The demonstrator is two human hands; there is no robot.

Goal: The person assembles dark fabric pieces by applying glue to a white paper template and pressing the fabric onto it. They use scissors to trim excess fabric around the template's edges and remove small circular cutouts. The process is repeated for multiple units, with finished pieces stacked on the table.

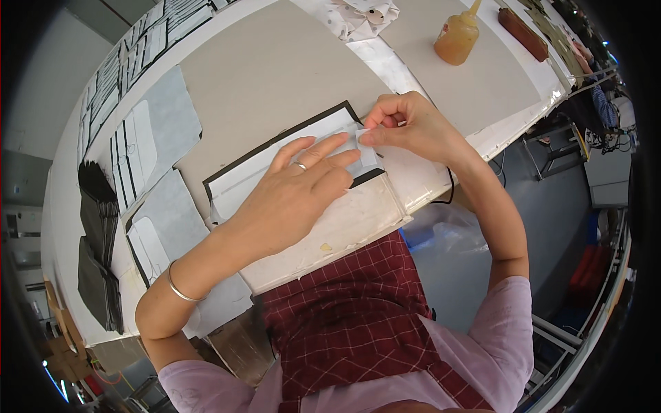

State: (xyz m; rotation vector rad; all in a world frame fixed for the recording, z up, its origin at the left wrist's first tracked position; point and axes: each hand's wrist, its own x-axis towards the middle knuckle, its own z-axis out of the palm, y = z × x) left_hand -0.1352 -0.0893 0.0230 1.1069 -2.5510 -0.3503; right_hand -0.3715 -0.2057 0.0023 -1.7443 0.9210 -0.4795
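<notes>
A white rectangular panel with a black border (275, 162) lies flat on the table's grey-brown board (275, 69). My left hand (296, 196) rests flat on it, fingers spread and pressing it down; a ring is on one finger and a bangle on the wrist. My right hand (410, 124) is at the panel's right end, pinching a small white strip or corner (363, 135) between thumb and fingertips. The strip meets my left fingertips.
An amber glue bottle (456, 38) stands at the far right of the table, a dark brown case (523, 33) beyond it. Stacks of black pieces (96, 227) and white black-edged panels (131, 158) lie at the left. Crumpled white cloth (365, 15) at the far edge.
</notes>
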